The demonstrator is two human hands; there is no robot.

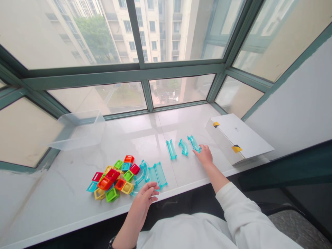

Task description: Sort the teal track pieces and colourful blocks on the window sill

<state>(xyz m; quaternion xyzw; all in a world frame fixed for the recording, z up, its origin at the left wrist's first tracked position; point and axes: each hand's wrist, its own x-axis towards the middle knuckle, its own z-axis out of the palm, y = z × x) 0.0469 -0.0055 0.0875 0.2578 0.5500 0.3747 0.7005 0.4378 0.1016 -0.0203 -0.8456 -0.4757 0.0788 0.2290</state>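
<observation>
My right hand (204, 155) is closed on the near end of a translucent teal track piece (193, 142), which lies on or just above the white counter. To its left are a curved teal track piece (184, 148) and a straight track piece (171, 149), set apart in a row. My left hand (145, 197) hovers at the counter's front edge with its fingers apart and nothing in them. Just beyond it lie straight track pieces (161, 174) side by side and a cluster of curved track pieces (141, 174). A heap of red, orange, yellow, green and blue hollow blocks (112, 174) touches the curves.
A clear plastic bin (81, 138) stands at the back left of the counter (77, 214). At the right is a white box (242, 136) with yellow-and-black tabs. Green-framed windows (124, 74) border the far side.
</observation>
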